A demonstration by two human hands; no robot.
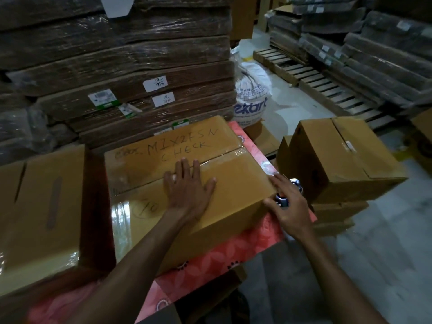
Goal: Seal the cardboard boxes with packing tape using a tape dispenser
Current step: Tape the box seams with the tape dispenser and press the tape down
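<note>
A brown cardboard box (pixel 236 178) with "MIX 2 FSN CHECK" handwritten on its lid lies on a pink patterned cloth (pixel 233 253). Clear tape runs along the centre seam of its flaps. My left hand (pixel 189 190) presses flat on the lid, fingers spread across the seam. My right hand (pixel 289 206) is at the box's right edge and grips a shiny metal tape dispenser (pixel 284 199), which is mostly hidden under the fingers.
Another box (pixel 42 206) sits at the left. A closed box (pixel 346 157) stands on flattened cartons at the right. Shrink-wrapped stacks of flat cardboard (pixel 140 66) rise behind. A white sack (pixel 252 94) and wooden pallets (pixel 322 85) lie on the floor beyond.
</note>
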